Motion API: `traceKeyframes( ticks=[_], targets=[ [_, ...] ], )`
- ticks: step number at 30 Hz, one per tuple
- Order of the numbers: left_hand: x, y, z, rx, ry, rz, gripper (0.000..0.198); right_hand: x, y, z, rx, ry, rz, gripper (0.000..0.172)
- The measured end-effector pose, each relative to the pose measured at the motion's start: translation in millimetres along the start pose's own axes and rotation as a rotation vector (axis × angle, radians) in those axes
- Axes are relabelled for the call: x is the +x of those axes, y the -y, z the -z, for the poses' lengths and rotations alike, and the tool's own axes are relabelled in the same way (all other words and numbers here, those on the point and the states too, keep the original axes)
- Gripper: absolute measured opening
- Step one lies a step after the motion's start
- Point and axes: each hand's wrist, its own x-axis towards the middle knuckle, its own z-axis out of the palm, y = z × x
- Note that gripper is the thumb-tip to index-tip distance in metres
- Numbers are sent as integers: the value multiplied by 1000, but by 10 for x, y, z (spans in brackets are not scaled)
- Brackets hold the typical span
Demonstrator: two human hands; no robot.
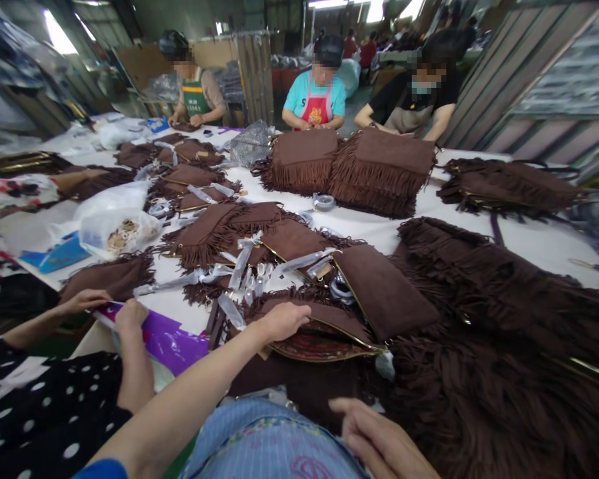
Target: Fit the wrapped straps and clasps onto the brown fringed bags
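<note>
My left hand (285, 320) is closed on the upper edge of a brown fringed bag (324, 313). The bag's gold zipper gapes toward me and a reddish patterned lining shows inside. My right hand (379, 436) hovers low at the front, close to my blue apron (274, 442). Its index finger is stretched out, the other fingers are partly bent, and I see nothing in it. Just right of the held bag, another brown bag (387, 289) lies with its gold zipper edge facing left. Clear-wrapped straps and hardware (249, 276) are heaped behind.
Fringed bags (489, 319) are piled high on the right. Two bag stacks (379, 166) stand across the white table (519, 246). A plastic bag of small parts (122, 229) sits at left. Beside me, a co-worker's hands (130, 316) hold a purple sheet (170, 339). Three people work opposite.
</note>
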Motion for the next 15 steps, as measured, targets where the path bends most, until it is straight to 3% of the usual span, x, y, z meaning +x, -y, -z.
traceKeyframes(
  ticks=[3,7,11,15],
  targets=[
    [9,51,-55,-133,-2,13,12,505,-73,-131,-96,-160,31,18],
    [30,173,-96,-299,-51,58,17,978,-529,-104,-261,-255,-172,19],
    [132,319,-161,-391,-91,124,18,1113,-713,-20,-274,-249,-198,19],
    [221,468,-341,-472,-128,233,17,1157,-546,-123,-245,-197,-138,20]
  ],
)
